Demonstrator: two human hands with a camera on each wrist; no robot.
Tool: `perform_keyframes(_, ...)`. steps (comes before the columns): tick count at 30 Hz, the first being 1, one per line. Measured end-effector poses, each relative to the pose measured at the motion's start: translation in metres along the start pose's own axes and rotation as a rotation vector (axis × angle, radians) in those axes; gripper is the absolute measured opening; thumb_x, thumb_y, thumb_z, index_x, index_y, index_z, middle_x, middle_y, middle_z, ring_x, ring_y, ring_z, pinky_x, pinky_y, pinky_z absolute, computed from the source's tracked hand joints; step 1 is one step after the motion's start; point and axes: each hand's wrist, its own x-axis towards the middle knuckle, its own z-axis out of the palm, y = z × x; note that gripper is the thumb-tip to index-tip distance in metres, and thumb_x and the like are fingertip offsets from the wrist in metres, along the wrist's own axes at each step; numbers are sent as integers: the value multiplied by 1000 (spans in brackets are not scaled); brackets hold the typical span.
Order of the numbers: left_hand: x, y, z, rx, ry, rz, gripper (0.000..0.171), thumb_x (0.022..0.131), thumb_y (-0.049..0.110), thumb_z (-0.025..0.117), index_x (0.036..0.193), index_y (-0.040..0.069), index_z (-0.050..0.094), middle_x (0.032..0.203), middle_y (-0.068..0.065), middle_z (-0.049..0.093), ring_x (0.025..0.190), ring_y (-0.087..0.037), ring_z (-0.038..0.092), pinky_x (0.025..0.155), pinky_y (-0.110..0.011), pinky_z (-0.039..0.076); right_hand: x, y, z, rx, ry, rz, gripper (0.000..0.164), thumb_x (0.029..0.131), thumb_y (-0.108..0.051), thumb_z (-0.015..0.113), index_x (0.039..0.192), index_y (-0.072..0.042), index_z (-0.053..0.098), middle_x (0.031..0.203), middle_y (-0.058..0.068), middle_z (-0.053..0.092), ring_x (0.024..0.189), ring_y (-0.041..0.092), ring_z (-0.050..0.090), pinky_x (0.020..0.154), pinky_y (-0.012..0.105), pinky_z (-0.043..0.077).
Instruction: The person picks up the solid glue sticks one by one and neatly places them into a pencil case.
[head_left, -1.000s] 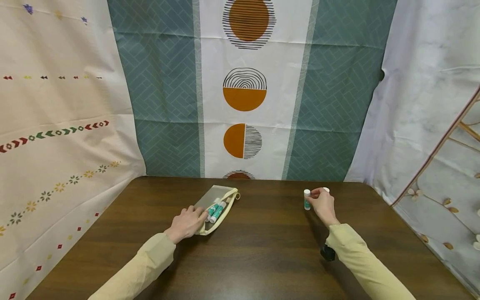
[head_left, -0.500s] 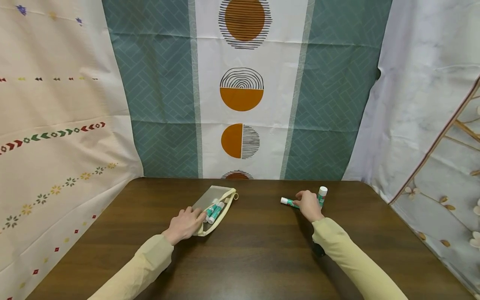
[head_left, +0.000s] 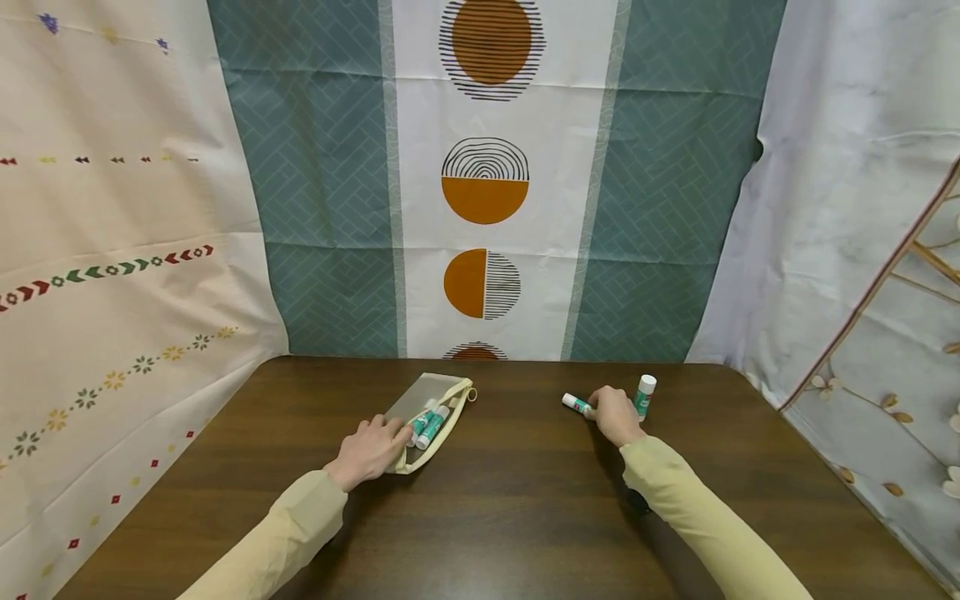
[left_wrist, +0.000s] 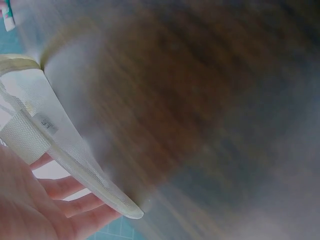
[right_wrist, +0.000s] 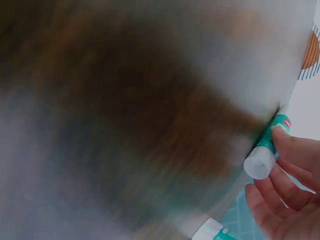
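Observation:
My left hand (head_left: 369, 452) holds the near left edge of a pale mesh zip pouch (head_left: 422, 393), its fingers behind the edge in the left wrist view. Inside the gaping pouch lie green-and-white glue sticks (head_left: 432, 427), side by side. On the right of the table, my right hand (head_left: 617, 415) pinches another glue stick (head_left: 576, 404) lying on its side, white end pointing left. The thumb presses on the green barrel (right_wrist: 267, 139) in the right wrist view. Just right of that hand, one more glue stick (head_left: 644, 397) stands upright.
The brown wooden table (head_left: 495, 517) ends at a hanging patterned cloth (head_left: 330, 283) at the back. Cloths also hang along the left and right sides. A yellow zip pull ring (head_left: 472, 394) sticks out at the pouch's far right corner.
The left of the two standing glue sticks has been tipped onto its side, toward the left. My right hand has moved left and down with it. The left hand stays at the pouch.

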Motion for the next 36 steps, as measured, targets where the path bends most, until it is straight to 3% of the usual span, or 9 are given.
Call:
perform_keyframes(4, 1, 2, 0, -48, -8, -47, 21, 95, 25, 34, 103, 14, 50, 104, -11, 50, 85, -38, 46, 59, -53, 41, 1, 2, 1, -19, 0, -3, 13, 74, -5, 73, 83, 2, 68, 77, 12, 62, 62, 22, 56, 55, 38, 45)
perform_keyframes(13, 2, 2, 0, -38, -22, -58, 21, 95, 26, 32, 100, 15, 49, 101, -12, 50, 84, -37, 46, 58, -52, 41, 3, 5, -2, -11, -18, -10, 10, 76, -4, 71, 81, 3, 68, 76, 11, 62, 59, 20, 53, 54, 35, 44)
perform_keyframes(21, 1, -1, 0, 23, -10, 14, 11, 94, 18, 35, 97, 16, 46, 100, -8, 49, 82, -37, 45, 57, -51, 40, 2, -3, -8, 128, -30, 34, 13, 78, -5, 68, 84, 6, 67, 66, 8, 62, 53, 16, 57, 53, 32, 45)
perform_keyframes(28, 1, -1, 0, 35, -6, 36, 10, 94, 17, 36, 97, 16, 45, 101, -7, 49, 83, -37, 45, 57, -51, 40, 4, -8, -9, 188, -28, 74, 20, 77, -9, 70, 87, 8, 67, 78, 14, 64, 66, 24, 61, 60, 37, 47)
perform_keyframes(36, 3, 0, 2, -90, -21, -100, 27, 96, 29, 31, 104, 13, 52, 101, -14, 50, 84, -38, 45, 58, -53, 40, 5, -16, -7, 314, -49, 185, 24, 77, -8, 69, 92, 11, 64, 74, 12, 62, 53, 15, 60, 52, 26, 47)
